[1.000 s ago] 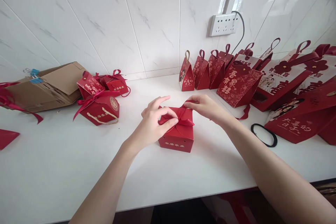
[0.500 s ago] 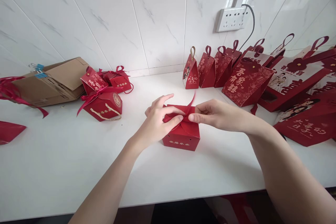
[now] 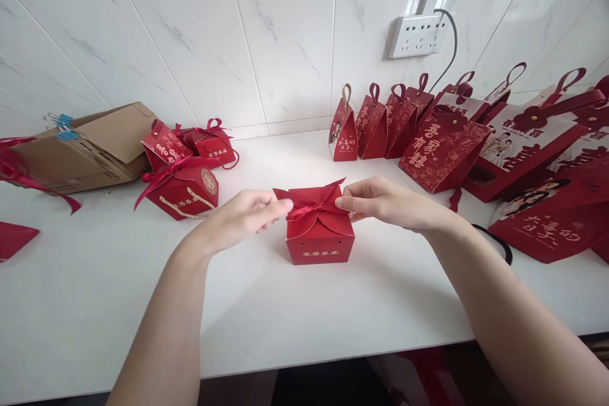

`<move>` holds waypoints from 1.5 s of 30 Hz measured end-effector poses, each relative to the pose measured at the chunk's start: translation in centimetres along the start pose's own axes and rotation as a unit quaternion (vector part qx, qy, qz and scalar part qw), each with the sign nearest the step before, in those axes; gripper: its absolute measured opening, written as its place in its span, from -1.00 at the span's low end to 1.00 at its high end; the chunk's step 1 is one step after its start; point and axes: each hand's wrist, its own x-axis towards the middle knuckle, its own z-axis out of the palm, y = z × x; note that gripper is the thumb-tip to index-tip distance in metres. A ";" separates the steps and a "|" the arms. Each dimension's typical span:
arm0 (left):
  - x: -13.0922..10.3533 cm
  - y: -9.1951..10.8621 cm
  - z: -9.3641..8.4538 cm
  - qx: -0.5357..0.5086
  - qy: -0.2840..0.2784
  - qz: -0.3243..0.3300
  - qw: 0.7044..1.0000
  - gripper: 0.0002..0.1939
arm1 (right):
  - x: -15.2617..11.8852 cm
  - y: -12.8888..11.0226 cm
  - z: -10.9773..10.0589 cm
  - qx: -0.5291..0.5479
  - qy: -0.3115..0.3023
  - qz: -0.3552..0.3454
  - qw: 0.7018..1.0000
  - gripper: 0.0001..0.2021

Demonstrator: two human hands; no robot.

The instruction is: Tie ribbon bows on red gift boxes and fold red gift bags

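Right before you on the smooth white tabletop (image 3: 266, 317) stands a small, boxy red cardboard gift box (image 3: 320, 242), probably light and stiff but easily dented, so steady it by its side walls rather than its curved top flaps. Across its top lies a shiny red satin ribbon bow (image 3: 311, 208), likely soft and slippery, best held by its loops close to the knot; your left hand (image 3: 250, 216) and right hand (image 3: 380, 203) each pinch one side of it. Compared with half a second ago, your hands are farther apart, leaving the knot uncovered.
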 end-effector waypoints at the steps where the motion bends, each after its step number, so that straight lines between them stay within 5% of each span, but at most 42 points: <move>1: -0.1 0.0 0.0 -0.002 -0.038 -0.014 0.999 -0.52 | 0.0 0.0 0.0 -0.003 0.001 0.002 1.000 -0.71; 7: 0.4 -0.3 0.7 -0.021 -0.044 -0.015 0.999 -0.60 | 0.1 0.1 -0.1 0.021 -0.012 0.000 1.000 -0.73; 15: 1.7 -2.0 0.2 -0.206 -0.155 -0.022 0.966 -0.67 | 0.8 1.0 -0.7 0.107 -0.073 -0.012 0.991 -0.77; 21: 2.1 -3.0 0.1 -0.242 -0.194 -0.001 0.951 -0.63 | 1.4 2.1 -1.6 0.155 -0.105 -0.005 0.982 -0.69; 45: 3.0 -4.9 -0.2 -0.282 -0.231 0.009 0.931 -0.60 | 2.3 4.1 -2.6 0.188 -0.161 0.004 0.969 -0.67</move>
